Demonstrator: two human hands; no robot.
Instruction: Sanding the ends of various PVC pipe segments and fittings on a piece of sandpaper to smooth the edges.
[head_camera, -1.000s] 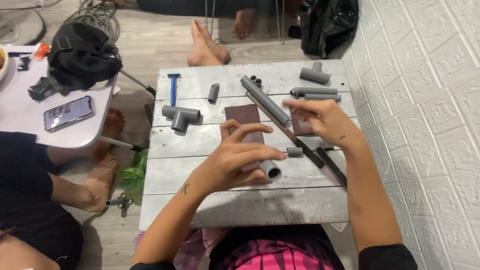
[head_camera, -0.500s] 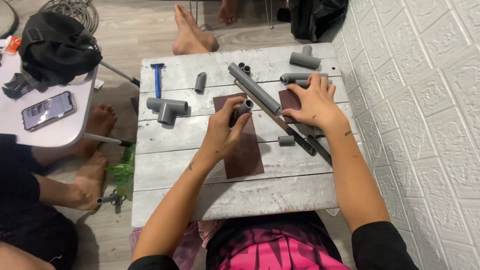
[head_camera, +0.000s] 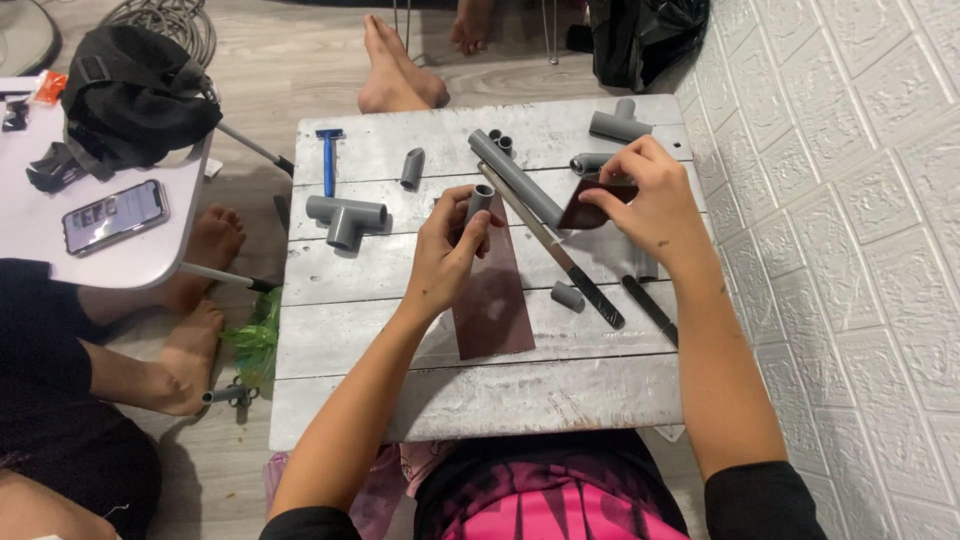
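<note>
While the left hand (head_camera: 450, 255) pinches a short pipe (head_camera: 480, 203) over the long sandpaper strip (head_camera: 492, 300), right-hand fingers (head_camera: 625, 185) pinch a smaller sandpaper piece (head_camera: 590, 208); sanding appears unfinished.

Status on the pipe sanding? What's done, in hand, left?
Done: can't tell which pieces are finished. In hand: left hand holds a short grey pipe over the brown sandpaper strip; right hand pinches a small sandpaper piece. Lying untouched on the table: tee, long pipe, small stub.
</note>
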